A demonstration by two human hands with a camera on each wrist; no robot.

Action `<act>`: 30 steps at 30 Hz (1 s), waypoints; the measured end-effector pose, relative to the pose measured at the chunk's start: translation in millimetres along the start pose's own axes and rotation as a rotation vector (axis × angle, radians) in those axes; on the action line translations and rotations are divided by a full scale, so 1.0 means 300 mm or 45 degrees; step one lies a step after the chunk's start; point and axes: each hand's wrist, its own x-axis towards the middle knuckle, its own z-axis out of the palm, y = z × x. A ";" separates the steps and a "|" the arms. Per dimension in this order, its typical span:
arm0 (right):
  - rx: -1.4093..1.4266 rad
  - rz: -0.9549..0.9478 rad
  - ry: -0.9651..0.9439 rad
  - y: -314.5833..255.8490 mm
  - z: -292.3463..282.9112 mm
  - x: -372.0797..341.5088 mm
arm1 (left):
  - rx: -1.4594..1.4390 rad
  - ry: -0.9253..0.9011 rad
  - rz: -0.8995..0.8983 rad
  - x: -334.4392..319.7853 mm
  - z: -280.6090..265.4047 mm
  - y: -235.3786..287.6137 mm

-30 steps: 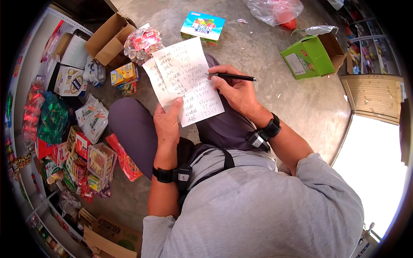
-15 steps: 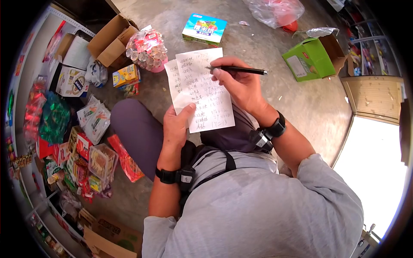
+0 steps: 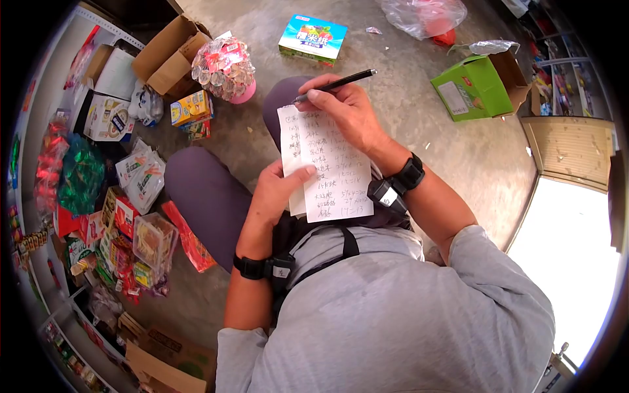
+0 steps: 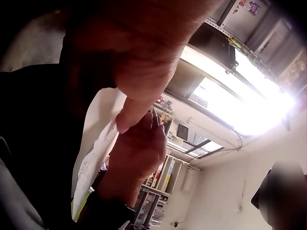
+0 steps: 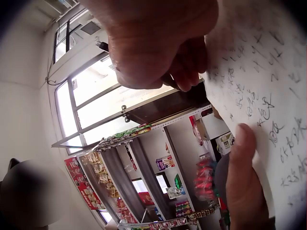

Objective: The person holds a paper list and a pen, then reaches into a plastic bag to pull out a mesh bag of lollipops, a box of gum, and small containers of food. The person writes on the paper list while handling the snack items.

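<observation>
My left hand (image 3: 275, 193) grips handwritten paper (image 3: 337, 173) by its lower left edge, thumb lying on top. The paper seems to be two overlapping sheets, covered in rows of characters and sums, held above my lap. A black pen (image 3: 347, 80) is pinched in my right hand (image 3: 350, 118), its tip close to the paper's top left corner. That hand covers part of the upper rows. In the right wrist view the left thumb (image 5: 244, 172) presses on the paper (image 5: 273, 110). The left wrist view shows the paper (image 4: 93, 143) edge-on beside the right hand (image 4: 136, 158).
On the floor ahead lie a blue box (image 3: 313, 39) and an open green carton (image 3: 468, 88). A jar-like container (image 3: 224, 69) with a pink base stands near a cardboard box (image 3: 171, 59). Packaged goods (image 3: 134, 245) crowd the left floor beside shelving (image 3: 39, 275).
The paper and left hand have shifted right and nearer my body. My right hand, still pinching the pen, has gone from the paper's right side to its top left corner.
</observation>
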 end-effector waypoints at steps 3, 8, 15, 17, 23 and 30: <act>-0.089 0.022 -0.084 -0.007 0.009 -0.003 | -0.144 0.054 0.084 0.036 -0.008 0.002; -0.202 0.040 -0.101 -0.032 0.057 -0.027 | -0.119 0.163 0.251 0.044 0.016 0.011; -0.638 -0.072 -0.044 -0.033 0.048 -0.102 | -0.157 0.162 0.277 0.052 0.011 -0.001; -0.673 -0.113 -0.038 -0.007 0.043 -0.117 | -0.158 0.153 0.267 0.054 0.011 0.000; -0.722 -0.192 -0.040 0.006 0.053 -0.115 | -0.116 0.164 0.249 0.052 0.013 0.002; -0.803 -0.269 -0.040 -0.003 0.061 -0.107 | -0.130 0.162 0.255 0.049 0.017 0.004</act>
